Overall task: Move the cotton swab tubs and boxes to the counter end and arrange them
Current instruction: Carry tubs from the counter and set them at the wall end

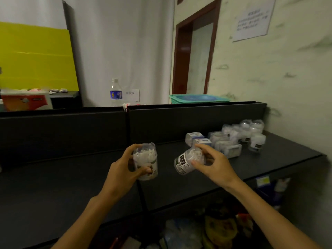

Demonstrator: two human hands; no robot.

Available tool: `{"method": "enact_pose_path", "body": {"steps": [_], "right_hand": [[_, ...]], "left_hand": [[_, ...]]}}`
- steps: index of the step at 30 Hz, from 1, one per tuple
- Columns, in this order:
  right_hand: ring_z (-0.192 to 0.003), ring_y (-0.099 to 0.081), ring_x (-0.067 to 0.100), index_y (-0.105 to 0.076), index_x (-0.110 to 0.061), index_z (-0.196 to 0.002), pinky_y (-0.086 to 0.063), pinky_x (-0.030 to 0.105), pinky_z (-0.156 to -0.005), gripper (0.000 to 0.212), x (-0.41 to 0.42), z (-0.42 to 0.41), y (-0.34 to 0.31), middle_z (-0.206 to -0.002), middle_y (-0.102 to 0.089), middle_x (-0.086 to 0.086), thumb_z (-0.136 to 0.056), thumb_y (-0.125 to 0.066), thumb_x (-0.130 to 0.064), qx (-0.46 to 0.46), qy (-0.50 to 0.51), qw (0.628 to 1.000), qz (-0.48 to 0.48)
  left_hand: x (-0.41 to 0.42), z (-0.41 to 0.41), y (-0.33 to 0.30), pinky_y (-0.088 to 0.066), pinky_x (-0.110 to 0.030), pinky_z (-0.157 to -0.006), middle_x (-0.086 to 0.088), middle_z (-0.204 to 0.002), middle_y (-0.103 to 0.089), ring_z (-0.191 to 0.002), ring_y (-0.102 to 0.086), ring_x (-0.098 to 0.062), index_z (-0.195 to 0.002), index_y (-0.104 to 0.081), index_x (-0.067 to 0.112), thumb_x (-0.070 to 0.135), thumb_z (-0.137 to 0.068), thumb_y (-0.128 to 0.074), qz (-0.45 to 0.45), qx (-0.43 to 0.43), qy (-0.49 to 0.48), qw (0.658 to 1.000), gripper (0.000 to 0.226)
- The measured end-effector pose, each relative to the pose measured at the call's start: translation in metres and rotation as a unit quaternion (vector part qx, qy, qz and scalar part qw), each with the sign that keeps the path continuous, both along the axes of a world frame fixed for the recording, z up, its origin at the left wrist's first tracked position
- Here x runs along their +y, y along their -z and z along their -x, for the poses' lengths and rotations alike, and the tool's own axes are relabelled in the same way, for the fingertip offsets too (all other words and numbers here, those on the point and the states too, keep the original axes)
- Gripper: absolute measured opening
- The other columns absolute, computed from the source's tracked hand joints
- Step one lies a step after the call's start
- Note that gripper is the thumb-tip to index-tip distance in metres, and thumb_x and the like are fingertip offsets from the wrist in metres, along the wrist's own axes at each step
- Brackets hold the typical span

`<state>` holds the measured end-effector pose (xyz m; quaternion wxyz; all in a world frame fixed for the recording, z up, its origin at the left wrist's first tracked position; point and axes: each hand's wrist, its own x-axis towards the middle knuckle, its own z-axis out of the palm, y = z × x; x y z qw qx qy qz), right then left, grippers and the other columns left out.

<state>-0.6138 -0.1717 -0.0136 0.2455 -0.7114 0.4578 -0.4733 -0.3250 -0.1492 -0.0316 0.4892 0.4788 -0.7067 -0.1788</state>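
Observation:
My left hand (124, 168) grips a clear cotton swab tub (146, 159), held upright above the black counter (71, 186). My right hand (212, 164) grips a second clear tub (186, 160) with a dark label, tilted with its base toward the left. At the counter's right end by the wall stands a group of several clear swab tubs (251, 133). In front of them lie clear boxes of swabs (226, 146) and two small white-and-blue boxes (195, 138).
A black partition (179, 121) runs along the back of the counter. Behind it are a water bottle (115, 93), a green tray (197, 98) and a red-and-white package (25, 101). A marbled wall (287, 78) bounds the right end. Cluttered goods sit below the counter (215, 229).

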Motion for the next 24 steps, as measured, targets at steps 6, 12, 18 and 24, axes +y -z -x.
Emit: {"method": "enact_pose_path", "body": {"steps": [6,12,18,24], "right_hand": [[-0.097,-0.06,-0.006,-0.057,-0.028,-0.12,-0.05,0.012,-0.076,0.051,0.004,0.072,0.002,-0.11,-0.062,-0.014,-0.075,-0.08,-0.019,0.039,0.046,0.998,-0.005],[-0.099,-0.06,-0.002,-0.061,-0.027,-0.114,-0.051,0.016,-0.08,0.046,-0.003,0.13,0.009,-0.109,-0.063,-0.013,-0.073,-0.081,-0.02,0.07,0.096,0.993,-0.005],[-0.101,-0.059,0.0,-0.066,-0.028,-0.109,-0.051,0.019,-0.084,0.037,-0.04,0.17,-0.011,-0.108,-0.064,-0.014,-0.075,-0.079,-0.021,0.105,0.117,0.988,-0.001],[-0.096,-0.057,-0.001,-0.067,-0.027,-0.105,-0.046,0.011,-0.076,0.032,-0.087,0.2,-0.04,-0.105,-0.063,-0.015,-0.076,-0.077,-0.018,0.178,0.14,0.974,0.025]], "left_hand": [[-0.025,0.072,0.003,-0.053,-0.017,-0.076,0.024,-0.106,-0.054,-0.097,-0.058,0.0,-0.116,-0.032,0.062,0.028,-0.069,-0.078,0.0,-0.009,0.04,0.999,0.074],[-0.058,0.122,0.006,-0.047,-0.011,-0.071,0.016,-0.113,-0.051,-0.101,-0.054,-0.002,-0.114,-0.029,0.063,0.031,-0.069,-0.076,0.012,-0.031,0.071,0.997,0.072],[-0.098,0.158,0.004,-0.053,-0.028,-0.082,0.005,-0.119,-0.058,-0.106,-0.058,-0.012,-0.122,-0.028,0.058,0.064,-0.056,-0.06,0.013,-0.017,0.088,0.996,0.074],[-0.146,0.173,-0.013,-0.049,-0.016,-0.075,0.016,-0.108,-0.054,-0.099,-0.058,-0.005,-0.116,-0.031,0.061,0.064,-0.058,-0.059,0.038,0.003,0.094,0.995,0.064]]}}
